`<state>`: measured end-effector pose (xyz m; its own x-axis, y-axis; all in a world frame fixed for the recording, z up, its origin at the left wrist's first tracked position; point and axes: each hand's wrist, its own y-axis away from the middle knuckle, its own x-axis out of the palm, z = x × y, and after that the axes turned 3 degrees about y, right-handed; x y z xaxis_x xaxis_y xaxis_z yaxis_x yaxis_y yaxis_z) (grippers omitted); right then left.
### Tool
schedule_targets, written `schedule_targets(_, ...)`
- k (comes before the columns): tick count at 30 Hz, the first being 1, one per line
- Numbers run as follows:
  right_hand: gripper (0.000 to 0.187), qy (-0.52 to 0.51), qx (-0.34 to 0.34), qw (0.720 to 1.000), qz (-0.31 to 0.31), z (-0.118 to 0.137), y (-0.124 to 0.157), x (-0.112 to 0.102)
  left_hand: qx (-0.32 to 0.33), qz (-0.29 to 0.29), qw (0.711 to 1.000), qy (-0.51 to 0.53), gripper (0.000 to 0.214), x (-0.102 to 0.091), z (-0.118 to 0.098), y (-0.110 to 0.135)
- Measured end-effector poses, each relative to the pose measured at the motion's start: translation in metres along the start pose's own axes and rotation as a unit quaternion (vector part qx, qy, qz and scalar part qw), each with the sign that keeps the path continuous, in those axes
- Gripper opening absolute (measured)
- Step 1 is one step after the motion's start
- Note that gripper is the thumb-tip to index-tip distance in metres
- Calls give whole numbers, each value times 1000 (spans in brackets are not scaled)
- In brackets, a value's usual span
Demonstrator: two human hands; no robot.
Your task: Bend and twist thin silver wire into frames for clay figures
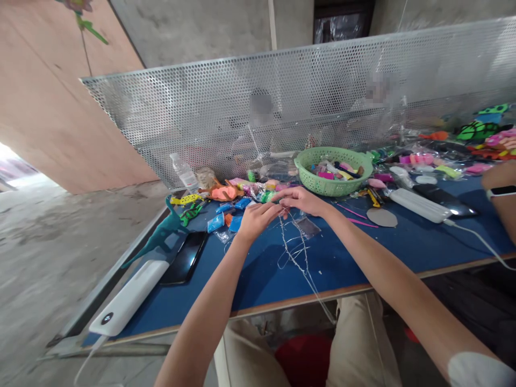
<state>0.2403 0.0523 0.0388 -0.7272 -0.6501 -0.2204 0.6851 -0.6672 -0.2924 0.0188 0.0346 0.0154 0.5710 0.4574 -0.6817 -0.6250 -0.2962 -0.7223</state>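
Both my hands meet over the middle of the blue table (355, 258). My left hand (258, 217) is closed in a pinch on a thin clear string (300, 258) that hangs down in loops and trails past the table's front edge. My right hand (302, 200) is closed too, its fingertips pinching the same string right beside the left hand's fingers. A small clear plastic bag (308, 227) lies on the table just under my right wrist.
A green basket (322, 185) of coloured bits stands behind my hands. Small clay packs and toy figures lie at the left, with a teal dinosaur (161, 234), a black phone (185, 258) and a white power bank (129, 298). Another person's arm with a watch (502, 191) is at the right. A perforated metal screen (201, 107) backs the table.
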Motion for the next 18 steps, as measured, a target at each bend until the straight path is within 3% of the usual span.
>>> schedule_targets(7,25,-27,-22,999,-5,1,-2,2,11,-76,997,-5,10,-5,-7,-6)
schedule_targets(14,20,-1,-8,999,-38,0,-2,2,-79,-106,987,95,15,-6,-11,-11)
schedule_targets(16,23,3,-3,999,-35,-2,-2,0,-116,-95,978,146,18,-9,-10,-13)
schedule_targets(18,26,12,5,999,-39,-6,-2,-2,-157,-48,965,204,19,-12,-6,-14)
